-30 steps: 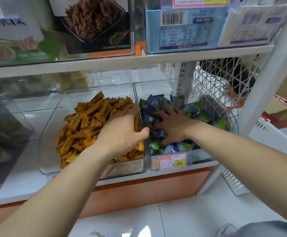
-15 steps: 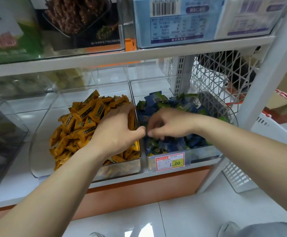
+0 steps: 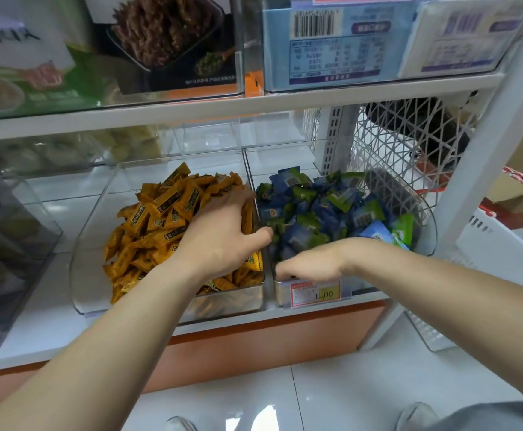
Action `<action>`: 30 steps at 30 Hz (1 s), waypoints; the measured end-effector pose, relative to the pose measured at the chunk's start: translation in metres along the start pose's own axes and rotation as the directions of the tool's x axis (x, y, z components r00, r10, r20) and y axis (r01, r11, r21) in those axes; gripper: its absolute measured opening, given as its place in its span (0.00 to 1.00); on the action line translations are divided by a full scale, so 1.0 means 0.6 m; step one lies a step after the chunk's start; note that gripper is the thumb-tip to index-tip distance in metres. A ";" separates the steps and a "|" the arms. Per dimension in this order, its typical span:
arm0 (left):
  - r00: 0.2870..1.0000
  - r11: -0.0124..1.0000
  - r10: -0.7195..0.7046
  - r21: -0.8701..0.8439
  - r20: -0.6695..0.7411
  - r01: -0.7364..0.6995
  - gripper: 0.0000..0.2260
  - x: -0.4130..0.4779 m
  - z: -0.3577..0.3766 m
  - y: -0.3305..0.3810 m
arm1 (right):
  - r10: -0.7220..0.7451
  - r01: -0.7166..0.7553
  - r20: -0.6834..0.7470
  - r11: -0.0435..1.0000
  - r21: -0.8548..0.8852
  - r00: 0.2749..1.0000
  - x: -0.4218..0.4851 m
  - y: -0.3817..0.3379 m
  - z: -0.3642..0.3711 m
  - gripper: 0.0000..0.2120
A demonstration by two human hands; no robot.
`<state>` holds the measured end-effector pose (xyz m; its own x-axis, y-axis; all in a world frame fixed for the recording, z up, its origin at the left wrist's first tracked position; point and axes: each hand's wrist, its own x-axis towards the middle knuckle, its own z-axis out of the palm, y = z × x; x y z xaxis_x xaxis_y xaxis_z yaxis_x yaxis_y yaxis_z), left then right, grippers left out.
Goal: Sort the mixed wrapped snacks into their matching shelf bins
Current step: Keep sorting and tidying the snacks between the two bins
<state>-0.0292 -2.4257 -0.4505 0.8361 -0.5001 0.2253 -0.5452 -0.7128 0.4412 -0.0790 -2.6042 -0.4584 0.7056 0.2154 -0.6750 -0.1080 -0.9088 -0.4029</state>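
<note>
On the white shelf (image 3: 51,306) the left bin (image 3: 92,244) holds orange snacks (image 3: 160,219), and the right bin (image 3: 422,219) holds blue and green snacks (image 3: 316,213). The left hand (image 3: 219,241) lies flat, fingers straight, on the orange pile. The right hand (image 3: 310,264) dips into the right bin's near left corner with fingers curled down; I cannot tell whether it holds anything.

Small shop for sure: price tag (image 3: 315,293) at 5 o'clock on a clear snack bin (image 3: 282,296), barcoded boxes (image 3: 313,42) shelved at 1 o'clock.
</note>
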 end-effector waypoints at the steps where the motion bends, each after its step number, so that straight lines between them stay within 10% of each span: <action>1: 1.000 1.000 -0.002 0.000 0.002 0.002 0.33 0.000 0.000 0.000 | 0.015 -0.016 0.019 1.000 0.024 1.000 -0.005 -0.002 0.001 0.18; 22: 0.999 0.999 0.027 -0.024 0.020 -0.027 0.31 -0.010 -0.017 -0.001 | -0.319 0.365 -0.299 0.924 0.111 0.899 -0.059 0.035 -0.014 0.10; 27: 0.968 0.971 0.157 -0.148 -0.195 -0.188 0.22 -0.016 -0.040 0.045 | -0.297 0.542 -0.480 0.655 0.526 0.825 -0.065 0.031 -0.006 0.11; 30: 0.980 0.938 0.136 -0.301 -0.147 -0.175 0.18 -0.022 -0.041 0.068 | -0.329 0.643 -0.583 0.593 0.485 0.743 -0.063 0.006 -0.003 0.15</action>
<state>-0.0612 -2.4359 -0.4141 0.7540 -0.5148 0.4080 -0.6394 -0.4329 0.6354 -0.1049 -2.6164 -0.4331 0.9680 0.2508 -0.0088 0.0501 -0.2277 -0.9724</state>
